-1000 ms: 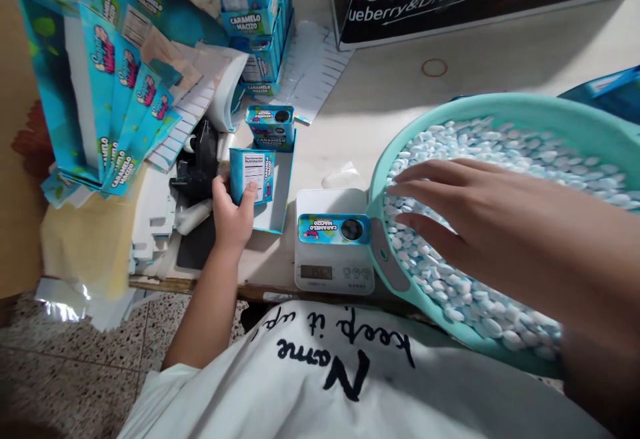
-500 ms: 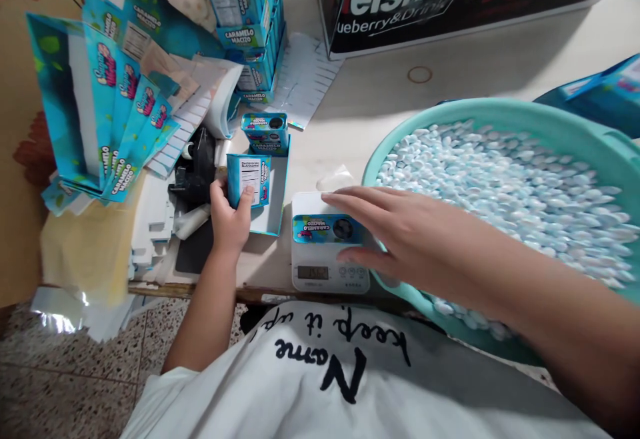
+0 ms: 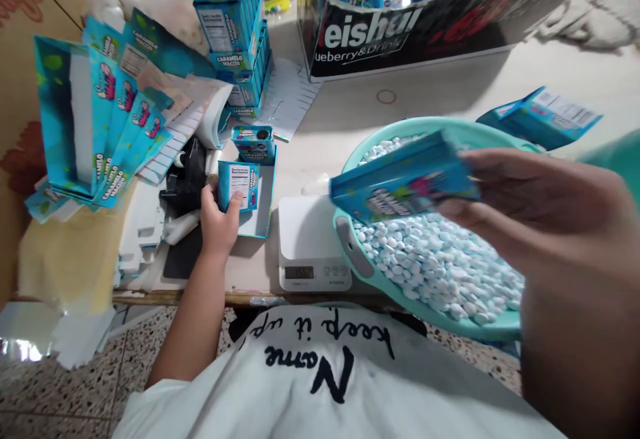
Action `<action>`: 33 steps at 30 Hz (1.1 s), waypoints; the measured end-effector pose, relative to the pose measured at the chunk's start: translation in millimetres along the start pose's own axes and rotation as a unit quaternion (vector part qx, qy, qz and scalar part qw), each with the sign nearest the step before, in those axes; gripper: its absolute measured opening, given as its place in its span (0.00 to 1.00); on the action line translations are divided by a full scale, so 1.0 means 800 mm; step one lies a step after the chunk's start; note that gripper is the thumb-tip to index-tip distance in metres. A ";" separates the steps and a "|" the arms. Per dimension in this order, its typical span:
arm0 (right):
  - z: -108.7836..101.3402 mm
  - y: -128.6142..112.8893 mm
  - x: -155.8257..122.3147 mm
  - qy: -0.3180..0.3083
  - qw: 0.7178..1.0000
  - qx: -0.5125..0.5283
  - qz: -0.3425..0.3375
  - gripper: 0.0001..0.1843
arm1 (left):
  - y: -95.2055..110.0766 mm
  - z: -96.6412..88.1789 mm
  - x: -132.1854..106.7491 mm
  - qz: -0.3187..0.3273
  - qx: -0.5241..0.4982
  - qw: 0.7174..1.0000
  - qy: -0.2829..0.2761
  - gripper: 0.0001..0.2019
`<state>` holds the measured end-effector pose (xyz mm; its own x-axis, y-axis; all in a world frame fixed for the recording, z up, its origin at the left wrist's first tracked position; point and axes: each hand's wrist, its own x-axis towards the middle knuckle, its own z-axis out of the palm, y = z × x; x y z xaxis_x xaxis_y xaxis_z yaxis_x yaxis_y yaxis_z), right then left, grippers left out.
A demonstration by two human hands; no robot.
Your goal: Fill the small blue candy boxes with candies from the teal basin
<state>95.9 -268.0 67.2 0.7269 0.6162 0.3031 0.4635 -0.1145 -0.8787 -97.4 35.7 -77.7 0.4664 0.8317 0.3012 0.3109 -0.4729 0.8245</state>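
Observation:
My right hand is closed around one end of a blue candy box, held tilted above a turquoise basin. White and pale blue wrapped candies fill much of that basin. On the left, my left hand grips a smaller-looking blue candy box with a nutrition label, thumb across its front. This box is at an open blue tray, where another candy box stands at the far end. Between the hands lies a white digital scale with nothing on its plate.
Flattened blue display cartons and a black tape dispenser lie at the left. Filled trays are stacked behind. A black carton holding blue boxes stands at the back. Another blue box lies behind the basin.
My right hand has lifted the candy box off the scale and carried it right, over the basin. My left hand keeps its hold on the other box. The view has shifted, showing more of the back.

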 end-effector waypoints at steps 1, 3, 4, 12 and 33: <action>-0.001 0.006 -0.004 0.018 0.999 0.013 0.027 0.15 | -0.001 0.000 0.000 0.001 0.004 1.000 0.001 0.28; -0.002 0.012 -0.009 0.030 0.997 0.023 0.070 0.12 | -0.001 0.000 0.001 0.004 0.008 1.000 0.001 0.28; -0.003 0.013 -0.010 0.041 0.995 0.025 0.084 0.10 | 0.000 0.000 0.000 0.005 0.007 1.000 -0.001 0.28; -0.005 0.012 -0.001 0.077 0.979 0.142 0.121 0.17 | 0.003 -0.001 0.002 0.014 0.017 1.000 0.017 0.25; -0.016 0.038 -0.006 0.131 0.974 0.140 0.124 0.23 | 0.104 0.166 0.078 -0.016 -0.093 0.968 -0.233 0.24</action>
<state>113.3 -284.5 43.4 0.9201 0.3725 0.1211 0.1282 0.0058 -0.9917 67.5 9.3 -53.8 0.7957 0.6026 0.0605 0.1972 -0.3522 0.9149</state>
